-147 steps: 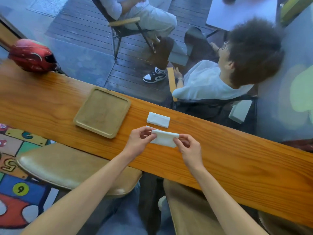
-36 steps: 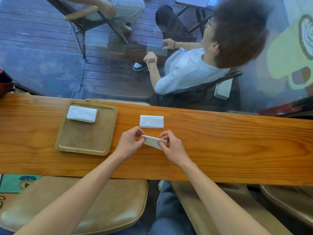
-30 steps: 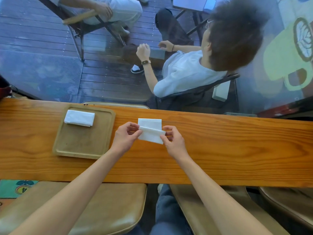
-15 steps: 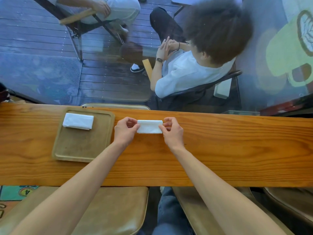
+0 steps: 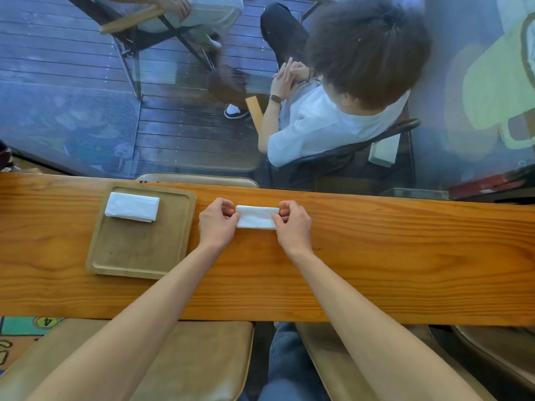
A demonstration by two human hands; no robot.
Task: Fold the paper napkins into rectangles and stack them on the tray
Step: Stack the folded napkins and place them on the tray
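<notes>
At frame centre my left hand [image 5: 217, 222] and right hand [image 5: 293, 224] pinch the folded napkin [image 5: 256, 217] by its ends on the counter [image 5: 376, 256].

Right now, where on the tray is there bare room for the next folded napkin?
The tray is bare across its near half and right side, below and right of the folded napkin in its far-left corner. Crowded: between left hand and right hand, gripping the napkin on the counter.
</notes>
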